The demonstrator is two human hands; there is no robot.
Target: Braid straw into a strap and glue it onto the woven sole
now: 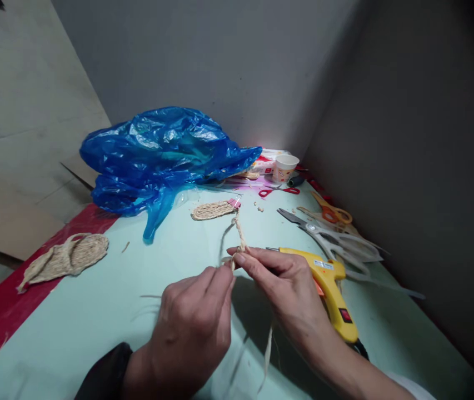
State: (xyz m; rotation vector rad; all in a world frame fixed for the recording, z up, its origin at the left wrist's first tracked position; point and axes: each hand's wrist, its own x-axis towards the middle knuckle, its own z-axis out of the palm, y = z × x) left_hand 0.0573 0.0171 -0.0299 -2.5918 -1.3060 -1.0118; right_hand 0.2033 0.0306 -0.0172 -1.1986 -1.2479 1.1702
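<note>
Both hands meet at the near end of a thin braided straw cord [240,230]. My left hand [199,311] is closed, its fingertips pinching the strands at the cord's end. Against it, my right hand [280,283] grips the same cord between thumb and index finger. From there the cord runs away to a small oval woven straw sole [214,210] lying on the table, with a pink clip or tag [234,204] at its right end. A loose pale strand [268,350] hangs below my right hand. The exact finger contact on the strands is partly hidden.
A yellow glue gun [330,278] lies right of my right hand. Beyond it are large scissors [324,239], orange-handled scissors [332,211] and red-handled scissors [278,191]. A paper cup [285,168] and blue plastic bag [165,150] stand at the back; a woven straw slipper [68,256] lies left.
</note>
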